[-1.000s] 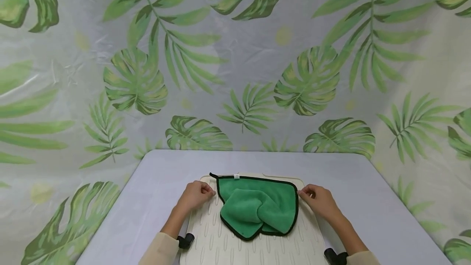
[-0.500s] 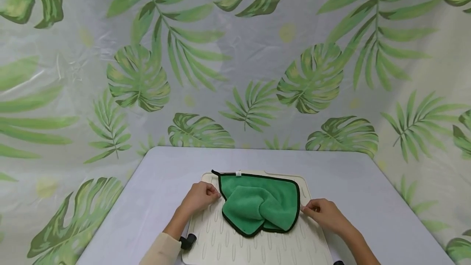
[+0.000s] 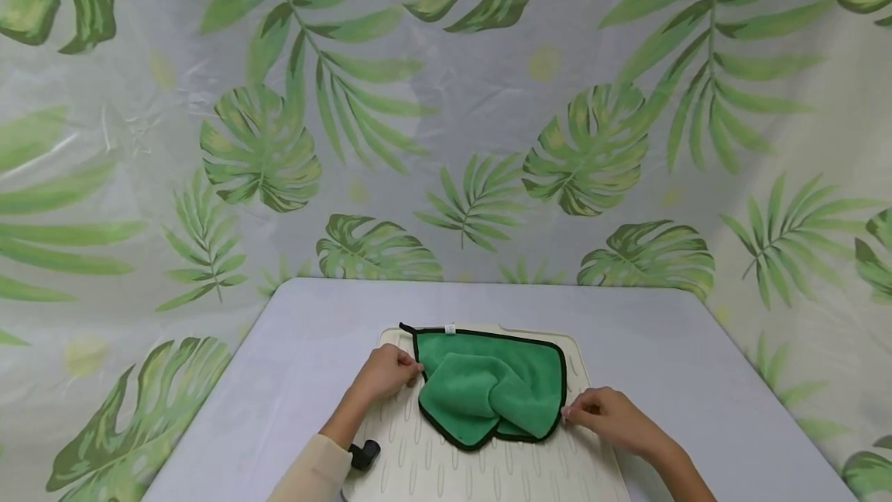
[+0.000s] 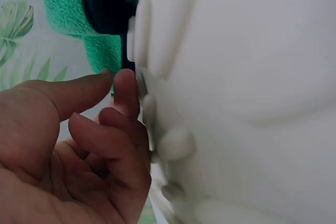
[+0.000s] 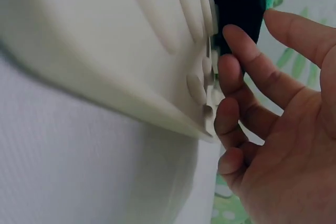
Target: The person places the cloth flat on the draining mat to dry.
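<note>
A green plush cloth [image 3: 474,393], its pile visibly looped in the left wrist view and its border a black trim [image 3: 564,378], lies rumpled on a cream, board-like mat [image 3: 446,475] with rounded corners and rows of raised oval ribs. The mat rests on a pale, smooth table [image 3: 327,324], midway between the table's side edges and well short of its far corners; the cloth occupies the mat's far part, a white tag [image 3: 450,329] and a black loop [image 3: 406,327] at its far edge, and its near portion folded over. Both forearms reach in from the near side, the left one emerging from a beige sleeve [image 3: 313,471]. The left hand [image 3: 387,372], fingers bent, has thumb and index tips close together at the cloth's left edge; whether they pinch it cannot be told. The right hand [image 3: 608,413] lies at the cloth's right edge, near its lower right corner, fingers loosely bent, thumb and index apart beside the trim.
</note>
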{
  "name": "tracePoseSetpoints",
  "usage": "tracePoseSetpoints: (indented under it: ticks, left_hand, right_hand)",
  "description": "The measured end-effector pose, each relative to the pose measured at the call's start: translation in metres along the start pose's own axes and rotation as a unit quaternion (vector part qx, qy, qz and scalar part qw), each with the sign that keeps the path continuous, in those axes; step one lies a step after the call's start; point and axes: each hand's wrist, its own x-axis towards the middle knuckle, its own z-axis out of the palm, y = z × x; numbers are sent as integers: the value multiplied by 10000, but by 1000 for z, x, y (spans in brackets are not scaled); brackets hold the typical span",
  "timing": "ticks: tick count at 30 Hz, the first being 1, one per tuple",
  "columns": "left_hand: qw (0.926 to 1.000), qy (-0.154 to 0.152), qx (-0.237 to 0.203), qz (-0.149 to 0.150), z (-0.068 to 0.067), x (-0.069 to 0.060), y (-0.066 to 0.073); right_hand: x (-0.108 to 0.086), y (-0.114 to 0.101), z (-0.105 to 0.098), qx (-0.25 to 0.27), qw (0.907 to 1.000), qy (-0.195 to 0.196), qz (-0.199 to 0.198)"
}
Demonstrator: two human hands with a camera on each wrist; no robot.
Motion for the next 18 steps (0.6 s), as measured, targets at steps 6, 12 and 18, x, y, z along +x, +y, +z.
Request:
tracePoseSetpoints:
  ticks: [6,12,18]
  left_hand:
    - [9999,49,-75,-71,1,-1,6]
    - [9999,67,-114,-77,3,-2,8]
    - [9992,262,264,-121,8,-1,12]
  right_hand:
    - [4,-3,6,192,9995,-82,-222]
    - [8,-6,12,137,9995,-22,-283]
    - [9,-6,12,39,9998,34,-206]
